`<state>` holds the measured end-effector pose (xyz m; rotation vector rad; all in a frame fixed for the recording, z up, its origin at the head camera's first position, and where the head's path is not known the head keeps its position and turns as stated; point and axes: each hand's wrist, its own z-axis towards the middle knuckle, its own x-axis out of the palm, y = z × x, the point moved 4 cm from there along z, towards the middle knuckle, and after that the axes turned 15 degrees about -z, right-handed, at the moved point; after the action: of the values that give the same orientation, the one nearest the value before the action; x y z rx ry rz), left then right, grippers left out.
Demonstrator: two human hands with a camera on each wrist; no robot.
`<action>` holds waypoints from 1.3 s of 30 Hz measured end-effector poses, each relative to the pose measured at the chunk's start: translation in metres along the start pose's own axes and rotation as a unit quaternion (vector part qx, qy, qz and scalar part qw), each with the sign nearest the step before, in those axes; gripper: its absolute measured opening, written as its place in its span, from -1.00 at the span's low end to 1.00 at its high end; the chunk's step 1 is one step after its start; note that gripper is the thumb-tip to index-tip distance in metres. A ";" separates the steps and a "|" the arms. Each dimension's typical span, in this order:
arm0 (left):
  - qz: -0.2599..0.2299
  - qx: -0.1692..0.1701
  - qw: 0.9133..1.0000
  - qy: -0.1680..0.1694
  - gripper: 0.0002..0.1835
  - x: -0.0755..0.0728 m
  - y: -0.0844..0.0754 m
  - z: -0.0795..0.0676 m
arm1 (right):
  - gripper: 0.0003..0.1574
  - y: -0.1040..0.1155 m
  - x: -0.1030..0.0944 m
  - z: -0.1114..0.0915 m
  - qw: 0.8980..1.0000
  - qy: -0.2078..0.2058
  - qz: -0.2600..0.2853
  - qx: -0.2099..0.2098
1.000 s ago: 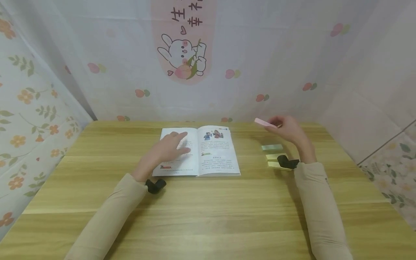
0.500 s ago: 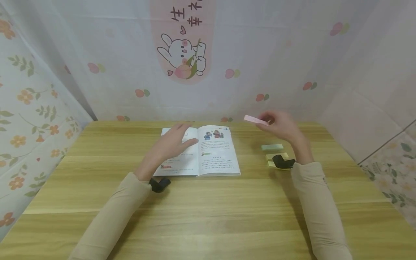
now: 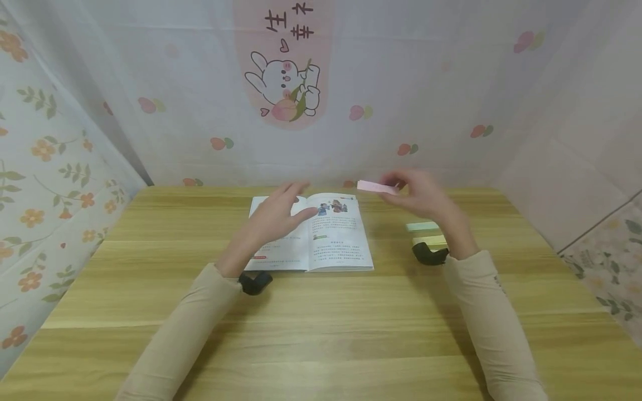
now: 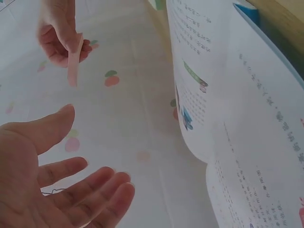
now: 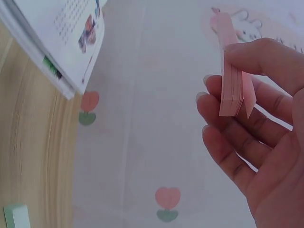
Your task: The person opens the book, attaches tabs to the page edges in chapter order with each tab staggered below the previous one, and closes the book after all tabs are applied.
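Observation:
Between the thumb and fingers of my right hand [image 3: 418, 195] is a pad of pink sticky notes [image 5: 230, 90], held above the table to the right of the book. One pink sheet stands away from the rest of the pad in the right wrist view. An open book [image 3: 338, 239] with printed text and small coloured pictures lies flat at the far middle of the table. Over its left page hovers my left hand [image 3: 276, 217], fingers spread and holding nothing. In the left wrist view, the left palm [image 4: 19, 175] faces the pink pad across a gap.
A green sticky-note pad [image 3: 422, 226] and a yellow pad [image 3: 430, 240] lie on the wooden table [image 3: 321, 328] beneath the right wrist. Black wrist cameras sit under both wrists. A patterned curtain [image 3: 401, 83] hangs behind the table's far edge.
My right hand has carried the pink sticky notes leftward toward the book. My left hand has lifted and shifted right, its fingers spreading.

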<state>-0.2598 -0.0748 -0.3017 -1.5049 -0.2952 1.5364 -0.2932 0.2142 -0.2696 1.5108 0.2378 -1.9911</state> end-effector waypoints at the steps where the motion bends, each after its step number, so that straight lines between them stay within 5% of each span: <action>1: -0.005 0.006 1.000 -0.003 -0.26 0.000 -0.002 0.001 | -0.74 0.003 0.000 0.000 1.000 -0.002 0.001 -0.007; 12: -0.024 0.055 0.998 0.000 -0.30 0.010 -0.019 0.008 | -0.74 0.037 0.004 0.003 0.997 -0.017 0.015 -0.080; 20: -0.051 0.126 0.991 0.018 -0.37 0.016 -0.026 0.009 | -0.71 0.056 0.012 0.003 0.992 -0.018 0.029 -0.123; 39: -0.095 0.225 0.969 -0.050 -0.74 0.015 -0.033 0.005 | -0.68 0.068 0.014 0.004 0.984 -0.057 0.057 -0.160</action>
<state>-0.2472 -0.0435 -0.2865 -1.0174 -0.1297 1.4118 -0.2594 0.1535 -0.2659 1.1782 0.3930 -1.8393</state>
